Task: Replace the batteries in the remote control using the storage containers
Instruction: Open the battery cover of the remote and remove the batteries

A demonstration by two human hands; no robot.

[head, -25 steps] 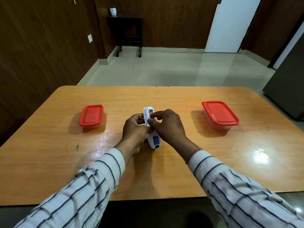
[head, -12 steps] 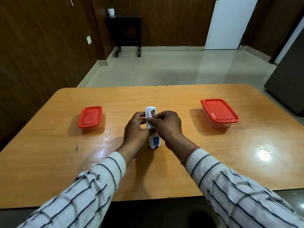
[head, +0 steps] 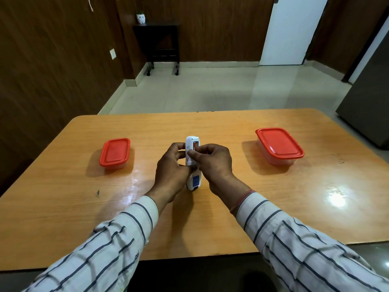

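I judge the white remote control (head: 192,163) light, rigid, slick: my left hand (head: 171,171) clasps its sides while my right hand's (head: 212,163) fingertips (head: 190,153) pinch narrowly at its battery (head: 194,146).

Table (head: 210,228): fills the near field, floor beyond its far edge.
Remote control (head: 192,165): at table centre, lengthwise away from the person, back side up.
Left hand (head: 171,168): against remote's left side, fingers curled round it.
Right hand (head: 212,163): against remote's right side, fingertips over the open compartment at the far half.
Left container (head: 114,153): on the table, well left of the remote, lid on.
Right container (head: 279,145): on the table, well right of the remote, lid on, slightly farther back.
Side table (head: 160,43): far behind, against the back wall, left of centre.
Door (head: 292,30): back wall, right of side table.
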